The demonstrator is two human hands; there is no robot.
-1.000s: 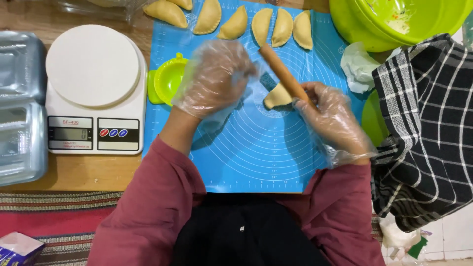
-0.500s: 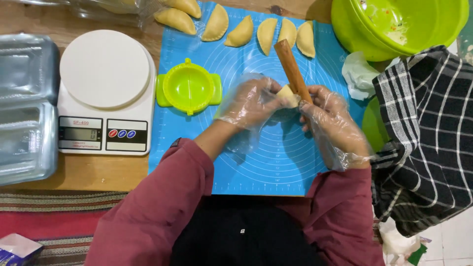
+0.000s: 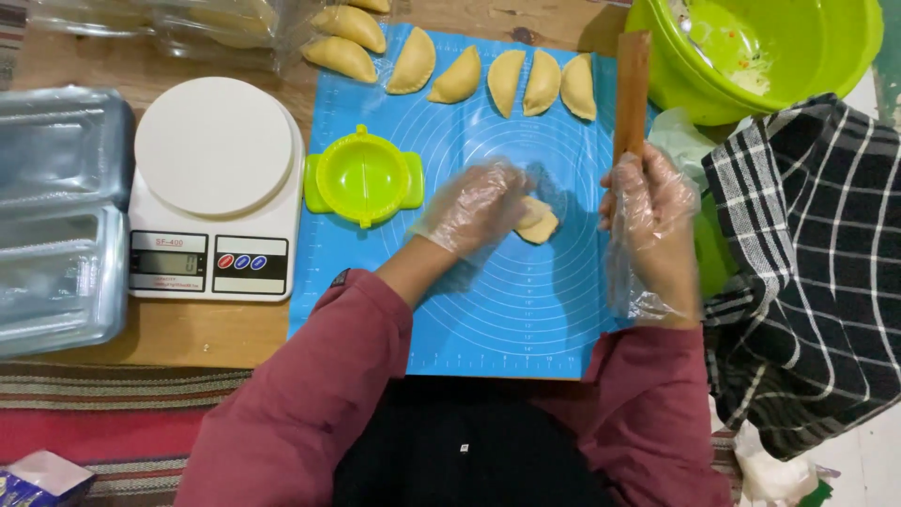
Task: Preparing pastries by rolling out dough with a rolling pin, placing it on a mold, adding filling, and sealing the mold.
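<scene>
In the head view, a small piece of dough (image 3: 537,222) is pressed against the blue silicone mat (image 3: 488,310) near its middle, under the curled fingertips of the left hand (image 3: 469,208), which is covered by a clear plastic glove. Just right of the dough, a wooden rolling pin (image 3: 632,89) is grasped at its near end by the gloved right hand (image 3: 649,221), the fingers being wrapped around it; the pin is held clear of the dough and is pointed toward the far edge. A green dumpling press (image 3: 362,176) is laid open on the mat, left of the left hand. Folded dumplings (image 3: 507,80) are lined up along the far edge. A white kitchen scale (image 3: 214,188) is set left of the mat, a green bowl (image 3: 798,47) at far right.
</scene>
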